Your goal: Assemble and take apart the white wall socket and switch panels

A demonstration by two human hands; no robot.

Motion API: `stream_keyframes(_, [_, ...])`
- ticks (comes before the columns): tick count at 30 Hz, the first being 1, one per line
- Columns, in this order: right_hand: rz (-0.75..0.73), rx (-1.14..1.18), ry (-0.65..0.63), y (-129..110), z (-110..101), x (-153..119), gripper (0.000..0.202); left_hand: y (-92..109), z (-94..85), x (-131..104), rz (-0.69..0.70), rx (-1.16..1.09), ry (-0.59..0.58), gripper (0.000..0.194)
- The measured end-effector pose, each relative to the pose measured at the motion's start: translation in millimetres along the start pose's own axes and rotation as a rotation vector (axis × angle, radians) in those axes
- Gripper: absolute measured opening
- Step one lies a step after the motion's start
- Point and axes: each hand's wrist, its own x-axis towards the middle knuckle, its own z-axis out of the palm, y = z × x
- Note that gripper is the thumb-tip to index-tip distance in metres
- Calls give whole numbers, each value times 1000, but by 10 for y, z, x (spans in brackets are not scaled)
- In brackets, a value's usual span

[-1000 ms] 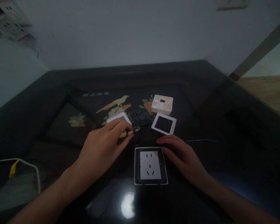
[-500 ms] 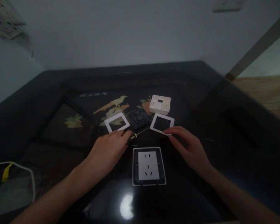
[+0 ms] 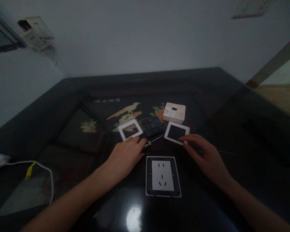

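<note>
My left hand (image 3: 127,154) is closed, its fingers curled around the handle end of a screwdriver (image 3: 157,138) lying on the table. Those fingers also cover the near edge of a white square frame (image 3: 121,132). With thumb and forefinger my right hand (image 3: 205,158) pinches the near right corner of a second white frame (image 3: 166,131), which rests on the table. Between and behind the frames lies a black socket body (image 3: 152,125). A white back box (image 3: 174,112) stands behind the right frame. Nearest me is a socket (image 3: 162,176), its white face inside a dark surround.
All this lies on a glossy black table (image 3: 207,96) with a bird-and-flower picture. A white cable (image 3: 50,180) with a yellow tag (image 3: 29,171) runs at the left. Wall sockets (image 3: 37,33) hang at the upper left; another wall socket (image 3: 252,8) shows at upper right.
The whole view has shifted, so everything appears farther right and slightly lower. Both hands keep about the same place against the frames and the screwdriver.
</note>
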Motion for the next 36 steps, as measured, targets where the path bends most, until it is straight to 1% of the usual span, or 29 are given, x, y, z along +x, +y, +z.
stream_keyframes(4, [-18, -58, 11, 107, -50, 45, 21, -16, -64, -3, -19, 40, 39, 29])
stream_keyframes(8, [-15, -130, 25, 286, -98, 117, 33, -52, -125, -22, -12, 55, 85, 30])
stream_keyframes(12, [17, -186, -29, 423, -114, 157, 49, -76, -163, -61, 19, 38, 74, 29])
stream_keyframes(15, [37, -216, -84, 465, -100, 156, 64, -83, -170, -81, 39, 23, 82, 29])
stream_keyframes(18, [46, -238, -120, 478, -78, 145, 73, -78, -166, -84, 69, 25, 91, 29])
stream_keyframes(22, [44, -262, -125, 494, -58, 135, 76, -44, -174, -95, 99, 13, 72, 29])
stream_keyframes(25, [40, -276, -120, 511, -52, 131, 76, -83, -202, -94, 70, 2, 60, 30])
stream_keyframes(26, [38, -279, -118, 517, -50, 130, 76, -134, -213, -80, 50, -6, 69, 31])
stream_keyframes(28, [30, -284, -105, 527, -47, 128, 75, -308, -223, -25, -11, -25, 119, 35])
stream_keyframes(30, [17, -286, -79, 526, -46, 127, 72, -556, -204, 60, -131, -33, 202, 36])
stream_keyframes(31, [9, -286, -62, 519, -47, 127, 70, -688, -180, 105, -174, -47, 205, 38])
stream_keyframes(32, [1, -286, -43, 507, -50, 127, 68, -813, -146, 149, -201, -70, 201, 43])
stream_keyframes(33, [-10, -284, -24, 491, -54, 126, 65, -922, -102, 187, -204, -111, 165, 49])
stream_keyframes(34, [-22, -283, -5, 471, -58, 125, 61, -1006, -52, 218, -181, -129, 130, 55])
stream_keyframes(36, [-50, -278, 29, 426, -64, 121, 54, -1088, 56, 258, -129, -162, 83, 69])
